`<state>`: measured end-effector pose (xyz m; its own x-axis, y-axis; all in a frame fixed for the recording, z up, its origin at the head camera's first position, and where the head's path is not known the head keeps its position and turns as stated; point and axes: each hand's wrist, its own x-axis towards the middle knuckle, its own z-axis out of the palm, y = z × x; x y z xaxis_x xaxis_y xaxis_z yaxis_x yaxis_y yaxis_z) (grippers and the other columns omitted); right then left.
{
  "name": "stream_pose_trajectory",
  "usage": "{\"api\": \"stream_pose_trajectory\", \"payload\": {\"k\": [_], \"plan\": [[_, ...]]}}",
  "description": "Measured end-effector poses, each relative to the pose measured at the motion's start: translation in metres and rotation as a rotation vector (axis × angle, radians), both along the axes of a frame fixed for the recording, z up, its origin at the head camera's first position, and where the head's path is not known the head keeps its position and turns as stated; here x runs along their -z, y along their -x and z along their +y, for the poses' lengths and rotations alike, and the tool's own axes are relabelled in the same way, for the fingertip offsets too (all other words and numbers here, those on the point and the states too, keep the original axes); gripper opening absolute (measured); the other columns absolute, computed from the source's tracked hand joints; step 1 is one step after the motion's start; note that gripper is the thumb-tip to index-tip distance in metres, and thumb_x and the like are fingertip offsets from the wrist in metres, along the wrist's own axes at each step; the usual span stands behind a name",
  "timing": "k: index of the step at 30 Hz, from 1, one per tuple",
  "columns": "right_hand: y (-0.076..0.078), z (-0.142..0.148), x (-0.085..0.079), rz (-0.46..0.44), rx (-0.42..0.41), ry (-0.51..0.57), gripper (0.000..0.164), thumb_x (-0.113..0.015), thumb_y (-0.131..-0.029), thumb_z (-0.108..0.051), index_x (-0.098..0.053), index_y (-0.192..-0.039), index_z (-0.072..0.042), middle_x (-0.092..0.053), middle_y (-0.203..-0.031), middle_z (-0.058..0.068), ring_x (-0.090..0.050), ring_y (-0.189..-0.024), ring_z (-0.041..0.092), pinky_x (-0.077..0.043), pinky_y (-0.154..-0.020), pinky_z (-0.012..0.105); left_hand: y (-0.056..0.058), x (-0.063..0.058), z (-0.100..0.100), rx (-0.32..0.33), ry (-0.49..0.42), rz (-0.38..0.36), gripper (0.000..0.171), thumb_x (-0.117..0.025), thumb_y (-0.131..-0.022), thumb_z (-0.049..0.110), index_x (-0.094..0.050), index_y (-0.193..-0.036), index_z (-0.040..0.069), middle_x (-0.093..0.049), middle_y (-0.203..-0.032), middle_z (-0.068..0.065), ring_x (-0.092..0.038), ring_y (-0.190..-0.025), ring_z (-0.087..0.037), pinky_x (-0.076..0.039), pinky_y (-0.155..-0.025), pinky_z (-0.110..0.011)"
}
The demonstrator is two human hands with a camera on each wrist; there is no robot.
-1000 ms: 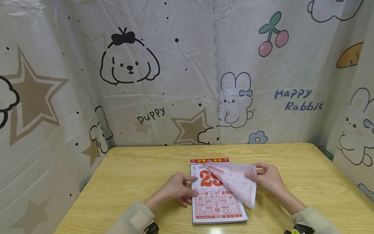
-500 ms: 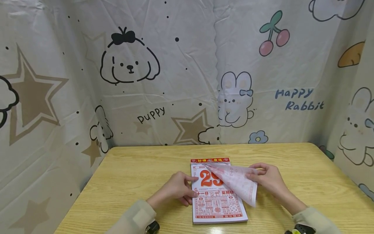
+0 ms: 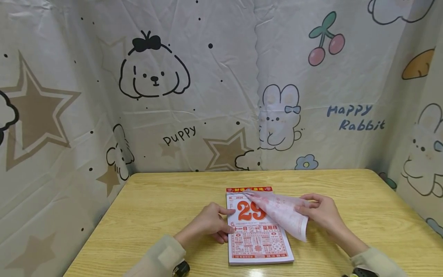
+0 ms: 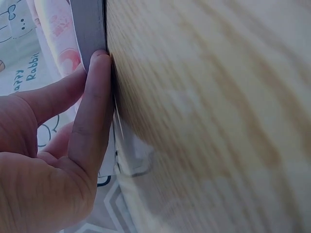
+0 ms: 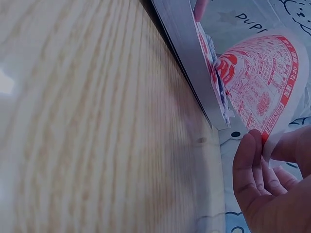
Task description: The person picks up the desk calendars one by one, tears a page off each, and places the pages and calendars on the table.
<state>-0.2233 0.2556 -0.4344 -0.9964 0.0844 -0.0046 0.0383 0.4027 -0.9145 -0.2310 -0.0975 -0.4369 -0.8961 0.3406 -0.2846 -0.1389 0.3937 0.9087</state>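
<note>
1. Calendar (image 3: 257,248), a thick stack of paper, lies flat on the worktop (image 3: 155,207). Behind it and to its left, the cloth (image 3: 221,57) shows a puppy face (image 3: 154,80).
2. Just left of the calendar is the left hand (image 3: 211,219). Its grip is loose, not squeezed round anything. Two of its fingertips touch the calendar's left edge.
3. On the calendar's front is a big red 29, with a red strip (image 3: 249,189) across its top.
4. Over the calendar's right side is a thin page (image 3: 285,219), lifted and curled.
5. Right of the calendar, the right hand (image 3: 323,211) has its grip pinching the page's loose edge.
</note>
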Motion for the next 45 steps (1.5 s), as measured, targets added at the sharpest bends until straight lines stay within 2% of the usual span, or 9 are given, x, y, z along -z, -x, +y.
{"api": "stream_pose_trajectory", "payload": {"k": [10,17,24,33,45], "plan": [[-0.003,0.004,-0.003,0.001,0.013,-0.009,0.052,-0.083,-0.091,-0.009,-0.061,-0.131,0.015,-0.076,-0.091,0.012,-0.065,-0.074,0.013,-0.061,-0.062,0.025,-0.002,-0.001,0.002,-0.019,0.010,0.009,0.057,-0.086,-0.083,-0.007,-0.071,-0.136,0.004,-0.071,-0.066,-0.020,-0.067,-0.049,-0.019,-0.064,-0.048,-0.037],[-0.004,0.007,-0.003,-0.003,0.006,0.026,0.046,-0.081,-0.092,-0.006,-0.062,-0.129,0.015,-0.076,-0.087,0.011,-0.067,-0.073,0.013,-0.063,-0.063,0.027,-0.002,0.000,0.001,-0.024,0.008,0.001,0.056,-0.085,-0.083,-0.009,-0.071,-0.136,0.005,-0.071,-0.065,-0.020,-0.068,-0.049,-0.021,-0.064,-0.047,-0.037],[-0.005,0.007,-0.004,0.010,0.020,0.015,0.046,-0.081,-0.091,-0.005,-0.064,-0.131,0.013,-0.076,-0.088,0.011,-0.067,-0.074,0.013,-0.064,-0.064,0.027,-0.002,-0.003,0.004,-0.032,0.032,0.008,0.055,-0.085,-0.084,-0.008,-0.071,-0.136,0.005,-0.071,-0.066,-0.018,-0.070,-0.051,-0.024,-0.064,-0.048,-0.037],[-0.009,0.017,-0.004,0.013,0.041,0.025,0.043,-0.083,-0.091,-0.007,-0.067,-0.125,0.012,-0.078,-0.100,0.014,-0.070,-0.081,0.009,-0.064,-0.066,0.026,-0.002,-0.003,0.003,-0.030,0.038,-0.002,0.055,-0.086,-0.084,-0.006,-0.071,-0.136,0.007,-0.071,-0.067,-0.019,-0.069,-0.051,-0.022,-0.064,-0.048,-0.037],[-0.009,0.027,-0.004,-0.001,0.063,-0.003,0.046,-0.082,-0.093,-0.009,-0.065,-0.129,0.014,-0.077,-0.104,0.012,-0.065,-0.082,0.008,-0.064,-0.066,0.026,-0.002,-0.004,0.002,-0.019,0.046,0.004,0.054,-0.085,-0.085,-0.004,-0.072,-0.137,0.008,-0.071,-0.068,-0.019,-0.069,-0.050,-0.021,-0.064,-0.049,-0.037]]}}
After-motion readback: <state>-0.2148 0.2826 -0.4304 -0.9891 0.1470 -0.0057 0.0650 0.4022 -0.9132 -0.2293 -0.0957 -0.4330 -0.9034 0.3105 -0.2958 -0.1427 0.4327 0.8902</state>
